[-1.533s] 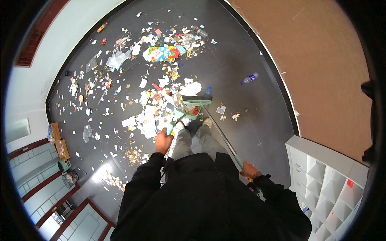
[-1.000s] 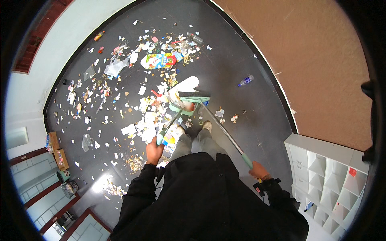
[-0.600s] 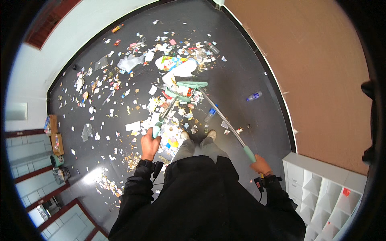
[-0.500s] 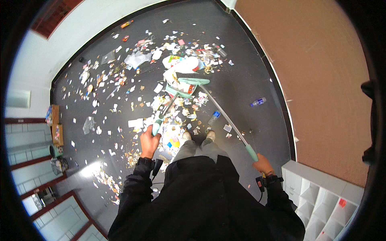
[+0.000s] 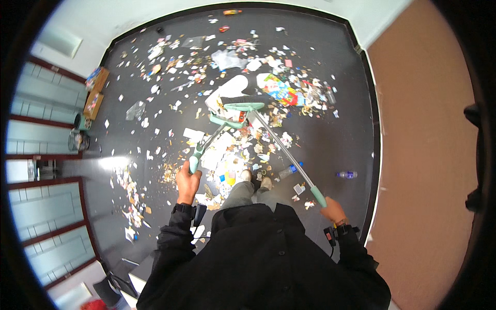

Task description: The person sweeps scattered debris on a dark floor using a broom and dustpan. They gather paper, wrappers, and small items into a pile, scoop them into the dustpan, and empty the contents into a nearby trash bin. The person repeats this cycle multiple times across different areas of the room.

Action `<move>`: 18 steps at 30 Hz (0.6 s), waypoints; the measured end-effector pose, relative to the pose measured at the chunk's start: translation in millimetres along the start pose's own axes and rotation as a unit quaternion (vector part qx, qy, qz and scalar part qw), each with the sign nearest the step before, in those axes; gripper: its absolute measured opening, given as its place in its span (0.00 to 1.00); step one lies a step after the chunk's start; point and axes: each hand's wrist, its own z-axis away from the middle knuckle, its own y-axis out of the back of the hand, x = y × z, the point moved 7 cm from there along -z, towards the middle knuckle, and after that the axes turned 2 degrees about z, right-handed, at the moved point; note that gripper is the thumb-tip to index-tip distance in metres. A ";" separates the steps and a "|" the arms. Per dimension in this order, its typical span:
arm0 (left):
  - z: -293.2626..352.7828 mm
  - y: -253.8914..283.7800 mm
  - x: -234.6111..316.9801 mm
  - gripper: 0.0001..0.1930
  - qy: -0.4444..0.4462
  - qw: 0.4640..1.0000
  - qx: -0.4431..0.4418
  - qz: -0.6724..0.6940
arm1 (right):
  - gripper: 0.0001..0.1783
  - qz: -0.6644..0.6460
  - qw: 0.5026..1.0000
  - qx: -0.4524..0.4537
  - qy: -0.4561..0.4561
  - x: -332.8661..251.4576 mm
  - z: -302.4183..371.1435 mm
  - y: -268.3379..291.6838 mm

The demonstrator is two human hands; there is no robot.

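Observation:
My left hand [image 5: 188,183] is closed round the grip of a mint-green dustpan [image 5: 227,122] with a metal stem. My right hand [image 5: 335,211] grips the upper end of a broom [image 5: 284,147], its metal pole slanting left to a green head with dark bristles. That broom head lies across the dustpan's mouth, partly hiding what is inside. A large white piece [image 5: 232,87], paper or plastic, reaches from the pan onto the floor beyond. Just right of it lies a colourful printed wrapper [image 5: 281,89].
Paper scraps and litter cover much of the dark floor [image 5: 320,139]. A clear bottle [image 5: 290,170] with a blue end lies near my shoes, another bottle [image 5: 346,174] farther right. Cardboard boxes [image 5: 93,105] stand by the left wall. A brown surface [image 5: 423,170] borders the right side.
My view has turned, so the floor appears rotated clockwise. Dustpan, broom and white piece have shifted left relative to the litter, and the printed wrapper now shows apart from the white piece.

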 end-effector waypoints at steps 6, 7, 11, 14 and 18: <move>17.4 47.5 -44.0 0.12 0.086 0.993 0.076 -0.014 | 0.14 0.090 0.994 -0.035 0.059 -72.5 -39.3 18.1; 21.1 58.9 -56.0 0.12 0.092 0.991 0.093 -0.003 | 0.15 0.097 0.993 -0.045 0.053 -82.9 -42.5 15.0; 14.9 82.5 -97.1 0.12 0.154 0.979 0.131 0.025 | 0.15 0.142 0.982 -0.025 0.121 -144.7 -73.9 21.4; -1.3 104.1 -136.6 0.13 0.173 0.971 0.156 0.057 | 0.15 0.180 0.972 -0.019 0.148 -203.4 -95.3 14.2; -38.1 136.0 -189.5 0.13 0.231 0.957 0.161 0.075 | 0.15 0.221 0.964 -0.039 0.140 -304.4 -121.6 5.7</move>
